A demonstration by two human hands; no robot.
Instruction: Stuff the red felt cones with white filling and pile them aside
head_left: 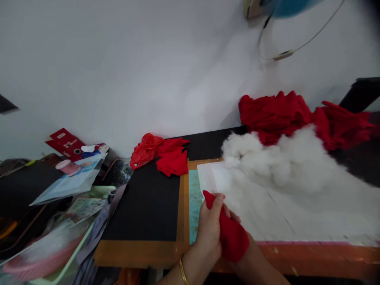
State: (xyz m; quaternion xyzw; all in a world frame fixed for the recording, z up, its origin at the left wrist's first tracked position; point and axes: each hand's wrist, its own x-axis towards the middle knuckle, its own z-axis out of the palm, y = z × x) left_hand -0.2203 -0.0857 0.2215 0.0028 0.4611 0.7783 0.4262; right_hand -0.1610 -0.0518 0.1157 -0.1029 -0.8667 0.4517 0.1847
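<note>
A red cloth piece (233, 237) is held between both hands over the front edge of the table. My left hand (210, 227), with a gold bangle at the wrist, grips its narrow upper end, the thumb lying along the fabric. My right hand (233, 215) is mostly hidden behind the cloth; its curled fingertips show at the cloth's right side. Just beyond the hands, a white sheet (261, 213) carries a big heap of fluffy white stuffing (276, 162).
Red fabric pieces (276, 113) are piled behind the stuffing. More red pieces (173, 158) lie beside a red plastic bag (147, 148) on the black surface (145, 209). A green basket (68, 261) holding bags stands at the left. A cable hangs at upper right.
</note>
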